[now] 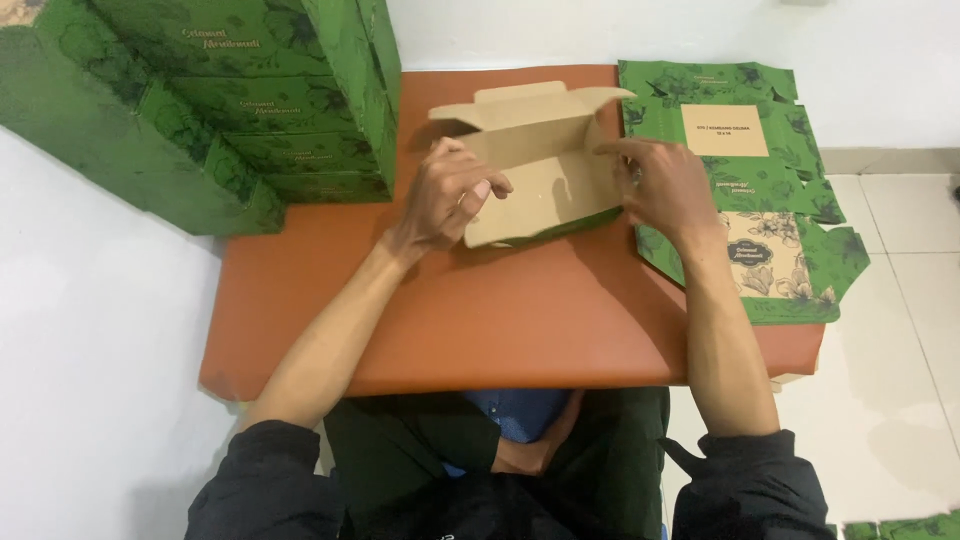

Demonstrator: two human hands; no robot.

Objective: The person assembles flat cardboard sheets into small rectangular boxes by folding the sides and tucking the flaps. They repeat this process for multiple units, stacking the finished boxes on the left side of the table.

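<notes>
The half-folded carton (535, 165) is seen in the head view near the far middle of the orange-brown bench (500, 320), standing on its base with its plain brown inside turned up and a strip of its green printed outside showing along the near lower edge. Its back flap is raised and its left side flap is bent inward. The left hand (445, 195) is closed loosely on the carton's left wall, the fingers curled over the edge, while the right hand (665, 185) is laid half open against the right wall, the fingers pressed to the cardboard. At the far left corner a stack of folded green boxes (230, 110) is piled, dark leaf patterns and pale lettering being visible on their sides; the stack overhangs the bench edge toward the white floor. To the right, just beside the right hand, a pile of flat unfolded carton blanks (760, 200) is laid, green with floral print; a plain tan rectangular label panel is shown on the upper part and a cream panel with drawn flowers and a dark oval badge on the lower part. Dark sleeves are seen at the bottom edge.
</notes>
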